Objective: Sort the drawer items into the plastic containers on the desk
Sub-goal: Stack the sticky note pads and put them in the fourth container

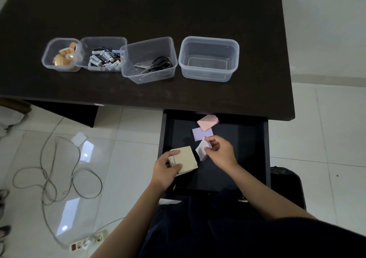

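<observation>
The black drawer [247,148] is pulled out under the dark desk [138,10]. Over its left part my left hand [166,170] grips a stack of beige paper notes [186,159]. My right hand [221,150] pinches a pale lilac note [202,150] near the drawer's middle. A second lilac note [202,133] and a pink note pad [208,122] lie at the drawer's back. On the desk stand four clear plastic containers: tape rolls [64,54], batteries [104,57], scissors [156,63], and an empty container [209,58] at the right.
A grey cable [49,170] loops over the white tiled floor at the left, with a power strip [89,241] near the bottom. A white slip [79,138] lies on the floor. A black bin [287,184] stands right of the drawer.
</observation>
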